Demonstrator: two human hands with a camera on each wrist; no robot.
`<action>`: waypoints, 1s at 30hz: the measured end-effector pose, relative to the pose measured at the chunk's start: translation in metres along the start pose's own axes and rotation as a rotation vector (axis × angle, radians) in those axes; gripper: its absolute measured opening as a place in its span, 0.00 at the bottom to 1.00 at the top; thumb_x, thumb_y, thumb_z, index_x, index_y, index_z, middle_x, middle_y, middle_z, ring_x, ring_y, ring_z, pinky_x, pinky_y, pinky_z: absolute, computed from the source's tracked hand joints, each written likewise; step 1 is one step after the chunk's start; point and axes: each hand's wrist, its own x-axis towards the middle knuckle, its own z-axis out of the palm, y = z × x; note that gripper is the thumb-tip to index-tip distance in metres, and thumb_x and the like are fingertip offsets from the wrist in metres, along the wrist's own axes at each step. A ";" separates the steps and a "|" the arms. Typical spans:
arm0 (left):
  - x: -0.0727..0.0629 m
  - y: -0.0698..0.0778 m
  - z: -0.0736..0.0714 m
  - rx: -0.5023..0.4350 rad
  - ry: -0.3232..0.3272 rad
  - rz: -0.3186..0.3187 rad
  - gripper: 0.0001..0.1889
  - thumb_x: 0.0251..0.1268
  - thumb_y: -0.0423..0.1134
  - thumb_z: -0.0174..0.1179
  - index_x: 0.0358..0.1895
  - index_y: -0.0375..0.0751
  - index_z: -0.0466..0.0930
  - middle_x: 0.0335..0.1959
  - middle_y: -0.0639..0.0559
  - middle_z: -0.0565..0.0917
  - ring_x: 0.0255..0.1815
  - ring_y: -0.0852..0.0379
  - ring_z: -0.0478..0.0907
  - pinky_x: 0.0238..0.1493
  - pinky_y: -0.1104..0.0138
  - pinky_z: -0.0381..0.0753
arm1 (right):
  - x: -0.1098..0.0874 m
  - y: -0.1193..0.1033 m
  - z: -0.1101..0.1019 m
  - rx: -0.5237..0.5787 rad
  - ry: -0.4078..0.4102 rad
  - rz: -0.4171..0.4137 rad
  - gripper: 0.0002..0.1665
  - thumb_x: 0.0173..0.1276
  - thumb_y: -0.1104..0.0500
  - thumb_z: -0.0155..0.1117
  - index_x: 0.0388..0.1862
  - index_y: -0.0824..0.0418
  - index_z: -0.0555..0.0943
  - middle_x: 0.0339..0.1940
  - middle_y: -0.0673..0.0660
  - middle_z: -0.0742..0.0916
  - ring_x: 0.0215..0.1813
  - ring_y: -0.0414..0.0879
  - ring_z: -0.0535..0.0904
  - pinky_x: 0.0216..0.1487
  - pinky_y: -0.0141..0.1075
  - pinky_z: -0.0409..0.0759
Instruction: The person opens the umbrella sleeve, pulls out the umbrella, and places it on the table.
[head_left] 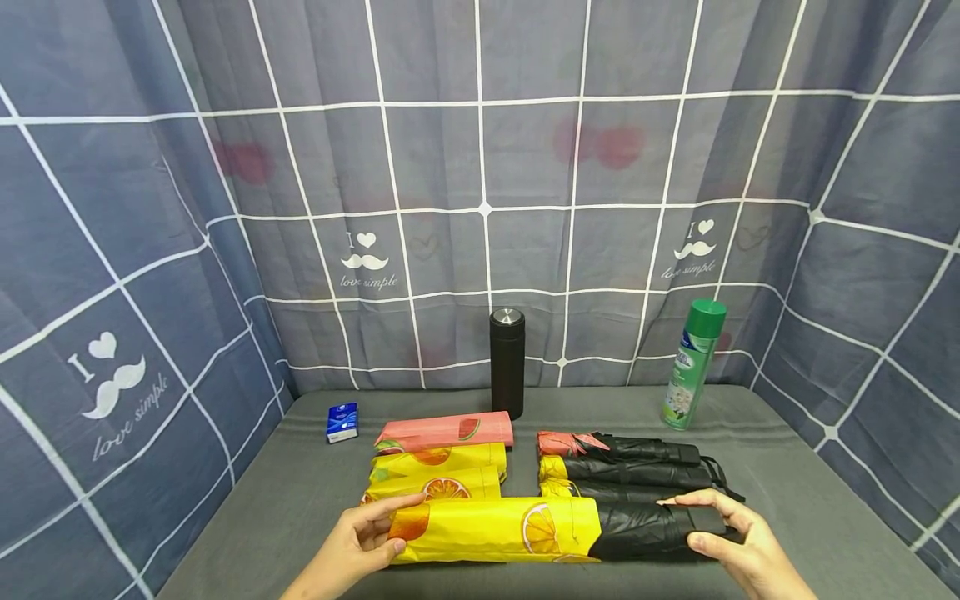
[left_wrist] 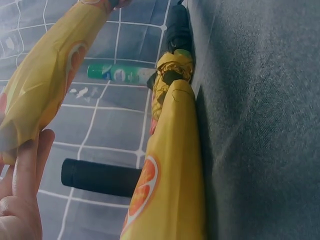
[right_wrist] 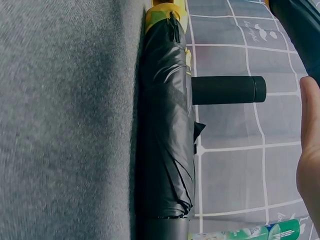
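My left hand (head_left: 360, 537) pinches the left end of a yellow orange-print umbrella sleeve (head_left: 487, 529). From the sleeve's right end extends a black folded umbrella (head_left: 645, 529), its end gripped between my right hand's (head_left: 738, 537) thumb and fingers. Both are held level, above the cloth in the left wrist view. Behind them on the left lie two more yellow sleeves (head_left: 472, 482) and a red watermelon-print sleeve (head_left: 450, 431). On the right, folded umbrellas (head_left: 637, 475) lie side by side, mostly black with yellow or red ends. How far the held umbrella reaches inside its sleeve is hidden.
A black thermos (head_left: 507, 367) stands upright at the back centre. At the back right is a green spray can (head_left: 692, 367), and a small blue packet (head_left: 342, 422) sits at the back left. Grey cloth (head_left: 262, 508) covers the surface; checked curtains (head_left: 525, 167) enclose it.
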 end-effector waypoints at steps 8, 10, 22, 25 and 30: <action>-0.004 -0.004 -0.005 -0.019 -0.018 0.015 0.22 0.64 0.17 0.46 0.63 0.25 0.68 0.57 0.48 0.78 0.50 0.56 0.77 0.40 0.71 0.78 | -0.002 -0.002 -0.003 -0.016 -0.020 -0.005 0.27 0.62 0.86 0.37 0.61 0.78 0.65 0.60 0.65 0.76 0.58 0.52 0.75 0.51 0.42 0.77; -0.005 -0.005 -0.006 -0.026 -0.020 0.016 0.22 0.64 0.16 0.46 0.62 0.26 0.69 0.56 0.48 0.79 0.48 0.57 0.78 0.36 0.72 0.78 | -0.003 -0.002 -0.003 0.003 -0.016 0.003 0.27 0.63 0.85 0.37 0.61 0.77 0.65 0.60 0.65 0.76 0.58 0.52 0.75 0.51 0.42 0.77; -0.019 -0.006 -0.015 -0.006 0.014 -0.020 0.24 0.65 0.17 0.46 0.62 0.36 0.73 0.55 0.51 0.79 0.49 0.59 0.78 0.40 0.70 0.79 | -0.013 -0.008 -0.012 -0.119 0.021 0.012 0.28 0.63 0.85 0.38 0.61 0.76 0.66 0.60 0.61 0.77 0.58 0.49 0.75 0.49 0.42 0.78; -0.025 -0.003 -0.019 -0.013 0.027 -0.055 0.23 0.66 0.18 0.46 0.61 0.38 0.74 0.53 0.51 0.80 0.48 0.58 0.78 0.41 0.69 0.79 | -0.021 -0.014 -0.015 -0.183 0.105 0.076 0.27 0.65 0.83 0.40 0.62 0.71 0.69 0.57 0.57 0.80 0.54 0.47 0.78 0.45 0.40 0.80; -0.037 0.004 -0.026 -0.057 0.027 -0.086 0.24 0.66 0.19 0.47 0.61 0.41 0.75 0.53 0.51 0.81 0.47 0.59 0.79 0.43 0.69 0.79 | -0.034 -0.021 -0.019 -0.299 0.259 0.197 0.29 0.67 0.79 0.45 0.59 0.56 0.76 0.47 0.52 0.85 0.28 0.43 0.79 0.25 0.40 0.79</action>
